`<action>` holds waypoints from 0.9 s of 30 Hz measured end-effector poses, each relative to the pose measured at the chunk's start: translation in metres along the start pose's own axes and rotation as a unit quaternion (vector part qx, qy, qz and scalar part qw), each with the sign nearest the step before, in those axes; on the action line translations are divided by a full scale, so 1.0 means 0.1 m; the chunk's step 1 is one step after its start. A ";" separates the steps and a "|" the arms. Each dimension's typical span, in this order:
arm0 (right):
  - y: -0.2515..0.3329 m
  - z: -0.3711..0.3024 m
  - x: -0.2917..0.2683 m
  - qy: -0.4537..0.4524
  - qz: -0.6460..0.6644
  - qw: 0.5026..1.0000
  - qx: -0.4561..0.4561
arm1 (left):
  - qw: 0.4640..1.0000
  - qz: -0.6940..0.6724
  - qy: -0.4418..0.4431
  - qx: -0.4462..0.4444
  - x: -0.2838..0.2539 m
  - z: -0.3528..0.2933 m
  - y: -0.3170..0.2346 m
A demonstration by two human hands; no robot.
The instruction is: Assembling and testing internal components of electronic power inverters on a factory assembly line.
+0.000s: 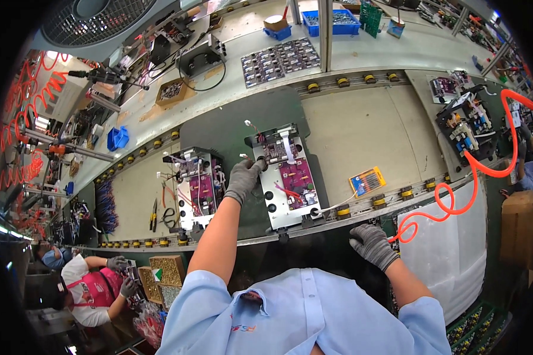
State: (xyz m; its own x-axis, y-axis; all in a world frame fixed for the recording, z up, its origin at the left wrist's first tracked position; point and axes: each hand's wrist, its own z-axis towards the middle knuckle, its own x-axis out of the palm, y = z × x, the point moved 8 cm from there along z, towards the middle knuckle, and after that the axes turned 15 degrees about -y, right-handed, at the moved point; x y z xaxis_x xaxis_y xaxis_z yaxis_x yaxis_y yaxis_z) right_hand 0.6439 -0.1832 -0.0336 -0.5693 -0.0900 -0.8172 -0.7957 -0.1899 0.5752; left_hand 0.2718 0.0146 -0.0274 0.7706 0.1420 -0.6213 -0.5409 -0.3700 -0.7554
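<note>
A silver metal chassis carrying purple circuit boards and a white ribbon cable lies on a dark board at the middle of the line. My left hand, in a grey glove, is closed on the chassis's left edge near its upper half. My right hand, gloved too, is at the line's front edge, right of the chassis. Its fingers are curled, and what they hold, if anything, is hidden. An orange coiled hose runs down to beside this hand. Left of my left hand lies a second similar chassis.
Pliers and scissors lie at the left. An orange packet of bits lies right of the chassis. Roller rails border the line. Circuit boards and a blue bin stand behind. A co-worker sits lower left.
</note>
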 end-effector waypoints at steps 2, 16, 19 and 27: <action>-0.01 0.05 0.04 0.051 -0.067 0.996 -0.005 | 0.965 0.231 -0.030 0.117 -0.20 -0.04 -0.28; -0.59 -0.01 0.30 0.145 -0.315 0.929 0.131 | 0.927 -0.215 -0.293 0.091 -0.85 -0.55 0.11; -0.54 0.01 0.32 0.152 -0.357 0.907 0.166 | 0.909 -0.329 -0.257 0.007 -1.10 -0.56 0.09; -0.90 0.11 0.63 0.239 -0.456 0.822 0.243 | 0.904 -0.360 0.006 -0.232 -0.55 -1.77 1.73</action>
State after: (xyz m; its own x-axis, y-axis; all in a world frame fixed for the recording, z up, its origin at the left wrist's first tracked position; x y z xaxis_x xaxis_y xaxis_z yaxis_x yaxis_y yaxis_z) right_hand 0.6778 -0.1611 -0.1367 0.3649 -0.5233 -0.7701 -0.9010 0.0099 -0.4336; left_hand 0.1954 -0.2202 -0.0868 0.8721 0.4893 0.0009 0.2990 -0.5315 -0.7926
